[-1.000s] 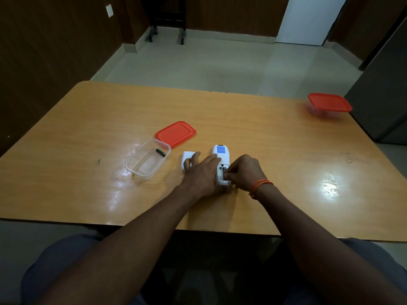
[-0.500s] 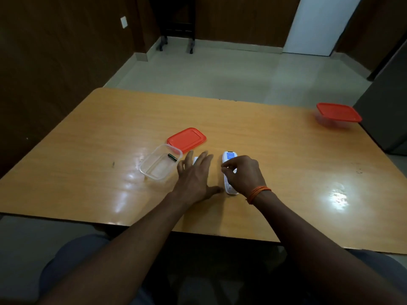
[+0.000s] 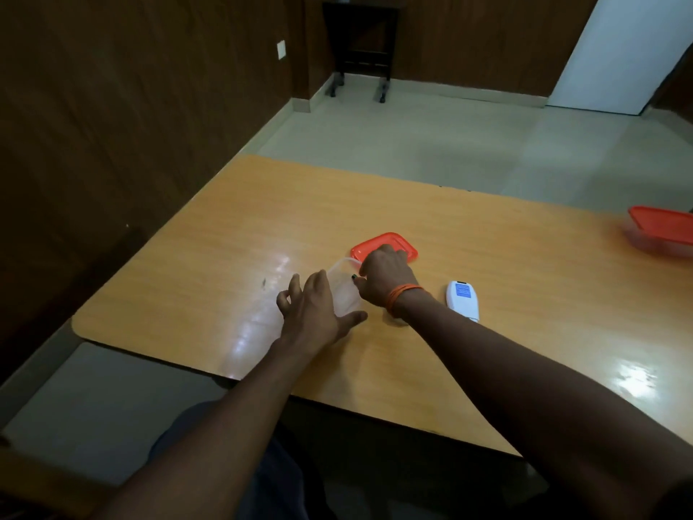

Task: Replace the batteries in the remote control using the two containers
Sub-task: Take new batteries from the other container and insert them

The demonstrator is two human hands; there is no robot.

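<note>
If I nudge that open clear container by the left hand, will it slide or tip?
The clear container is thin, see-through plastic and looks nearly empty, so it is probably light. The table is glossy with bright reflections, so it would likely slide rather than tip, helped by its low, wide shape. Its thin walls may flex under the left hand.

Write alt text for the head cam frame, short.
A person's right hand reaches over an open clear container on a wooden table, the left hand spread beside it. A red lid lies behind, a white remote to the right.
</note>
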